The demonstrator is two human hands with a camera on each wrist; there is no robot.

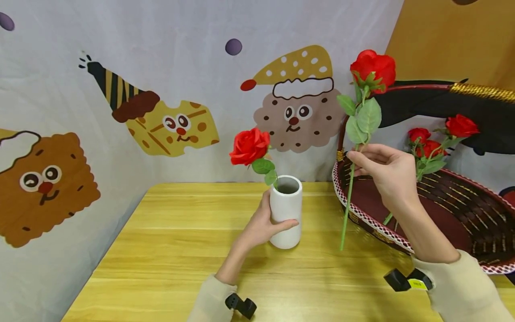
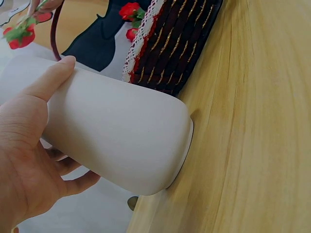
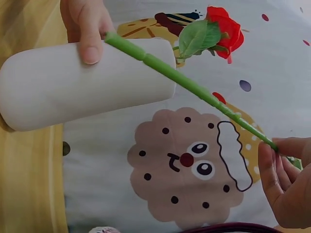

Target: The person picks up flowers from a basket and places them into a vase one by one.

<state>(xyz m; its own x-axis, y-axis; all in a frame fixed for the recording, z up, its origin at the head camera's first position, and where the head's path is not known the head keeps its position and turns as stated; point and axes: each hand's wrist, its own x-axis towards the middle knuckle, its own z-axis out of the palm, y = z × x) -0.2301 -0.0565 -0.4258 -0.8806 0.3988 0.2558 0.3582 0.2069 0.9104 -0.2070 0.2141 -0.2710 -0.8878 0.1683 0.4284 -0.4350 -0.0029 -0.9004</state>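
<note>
Pinching a long-stemmed rose point(image 1: 368, 118) between thumb and fingertips, my right hand point(image 1: 390, 172) holds it nearly upright near the woven basket point(image 1: 454, 192); my left hand point(image 1: 263, 223) curls round the white vase point(image 1: 286, 210) on the table point(image 1: 181, 237), a second rose point(image 1: 250, 146) leaning from its mouth.

Rose point(image 1: 250, 146) in vase point(image 1: 287, 205): stem end hidden; basket point(image 1: 474, 210) cropped right.
</note>
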